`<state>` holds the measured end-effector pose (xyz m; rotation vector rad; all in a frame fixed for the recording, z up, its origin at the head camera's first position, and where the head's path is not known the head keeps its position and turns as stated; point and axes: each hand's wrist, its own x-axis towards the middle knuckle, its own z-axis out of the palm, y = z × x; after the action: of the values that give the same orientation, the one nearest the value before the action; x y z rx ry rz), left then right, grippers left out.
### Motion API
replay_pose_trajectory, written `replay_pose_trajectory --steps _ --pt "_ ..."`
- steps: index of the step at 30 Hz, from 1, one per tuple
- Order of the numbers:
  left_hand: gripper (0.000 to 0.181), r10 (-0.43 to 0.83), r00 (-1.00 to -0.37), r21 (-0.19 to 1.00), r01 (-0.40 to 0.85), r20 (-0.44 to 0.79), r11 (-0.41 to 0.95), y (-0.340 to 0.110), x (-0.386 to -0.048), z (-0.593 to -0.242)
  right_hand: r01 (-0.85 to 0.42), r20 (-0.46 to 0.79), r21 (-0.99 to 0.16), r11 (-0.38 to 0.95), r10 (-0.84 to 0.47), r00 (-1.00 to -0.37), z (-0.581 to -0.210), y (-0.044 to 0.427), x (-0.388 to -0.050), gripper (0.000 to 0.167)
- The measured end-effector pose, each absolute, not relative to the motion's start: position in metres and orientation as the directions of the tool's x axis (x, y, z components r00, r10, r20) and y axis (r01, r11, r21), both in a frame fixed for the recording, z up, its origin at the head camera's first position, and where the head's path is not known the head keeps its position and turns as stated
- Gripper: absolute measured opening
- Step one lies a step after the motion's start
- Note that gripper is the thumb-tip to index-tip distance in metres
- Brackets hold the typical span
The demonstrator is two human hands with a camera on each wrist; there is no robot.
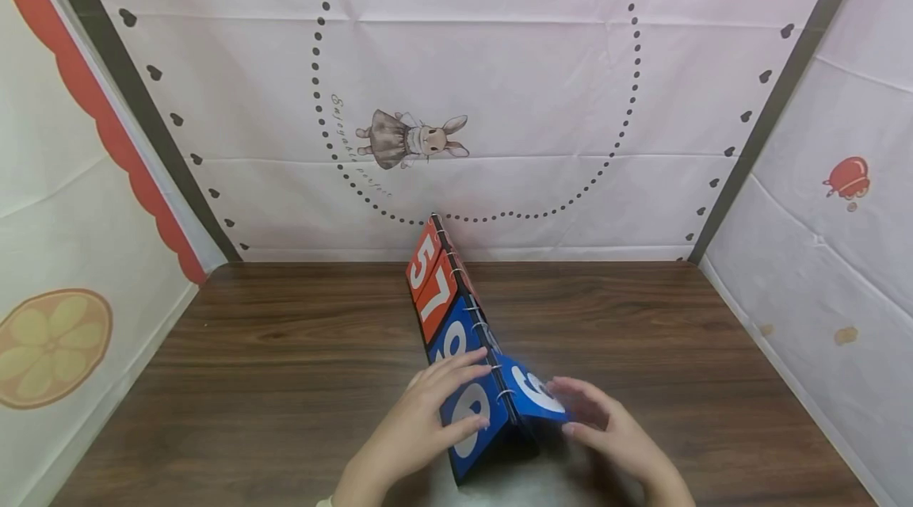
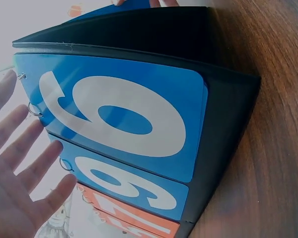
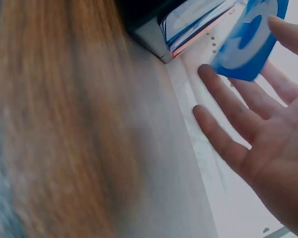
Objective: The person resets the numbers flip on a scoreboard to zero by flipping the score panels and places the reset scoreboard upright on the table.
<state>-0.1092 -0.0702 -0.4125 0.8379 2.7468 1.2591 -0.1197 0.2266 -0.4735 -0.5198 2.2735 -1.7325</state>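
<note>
Tabletop in dark brown wood grain [image 1: 299, 388] meets white printed cloth walls [image 1: 535, 95] left, right and far. A black, tent-shaped flip scoreboard with red and blue number cards [image 1: 456, 317] stands mid-table, wood spreading either side. The left hand [image 1: 421, 416], fingers spread, grasps nothing; the right hand [image 1: 616, 436] pinches a raised, white-numbered blue card [image 1: 531, 392].

Printed white sheets [image 1: 499, 79] surround a wooden table [image 1: 299, 364].
</note>
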Motion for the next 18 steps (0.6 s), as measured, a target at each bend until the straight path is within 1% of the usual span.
replay_pose_trajectory --steps 3,5,8,10,12,15,16,18 --pt "0.049 0.473 -0.856 0.701 0.468 0.208 0.539 -0.07 -0.109 -0.412 -0.126 0.049 -0.963 0.239 -0.302 -0.952 -0.473 0.226 -0.118 0.054" --pt "0.048 0.473 -0.856 0.695 0.469 0.207 0.545 -0.07 -0.108 -0.411 -0.13 0.071 -0.963 0.234 -0.245 -0.967 -0.473 0.225 -0.118 0.059" --pt "0.048 0.476 -0.855 0.691 0.471 0.205 0.548 -0.07 -0.108 -0.411 -0.102 0.06 -0.964 0.244 -0.177 -0.982 -0.473 0.222 -0.117 0.067" --pt "0.047 0.477 -0.855 0.688 0.472 0.204 0.551 -0.071 -0.108 -0.411 -0.045 0.011 -0.965 0.259 -0.132 -0.991 -0.471 0.22 -0.116 0.072" --pt "0.047 0.478 -0.855 0.689 0.471 0.202 0.551 -0.071 -0.108 -0.412 0.059 -0.085 -0.963 0.265 -0.09 -0.992 -0.468 0.219 -0.115 0.074" --pt "0.046 0.477 -0.856 0.69 0.469 0.2 0.551 -0.071 -0.108 -0.412 0.17 -0.194 -0.954 0.249 -0.075 -0.978 -0.463 0.218 -0.114 0.072" --pt "0.046 0.477 -0.856 0.692 0.467 0.199 0.551 -0.071 -0.108 -0.412 0.188 -0.218 -0.95 0.251 -0.097 -0.971 -0.462 0.218 -0.114 0.069" --pt "0.046 0.476 -0.857 0.696 0.464 0.196 0.548 -0.071 -0.108 -0.412 0.181 -0.23 -0.949 0.257 -0.175 -0.957 -0.459 0.218 -0.114 0.066"
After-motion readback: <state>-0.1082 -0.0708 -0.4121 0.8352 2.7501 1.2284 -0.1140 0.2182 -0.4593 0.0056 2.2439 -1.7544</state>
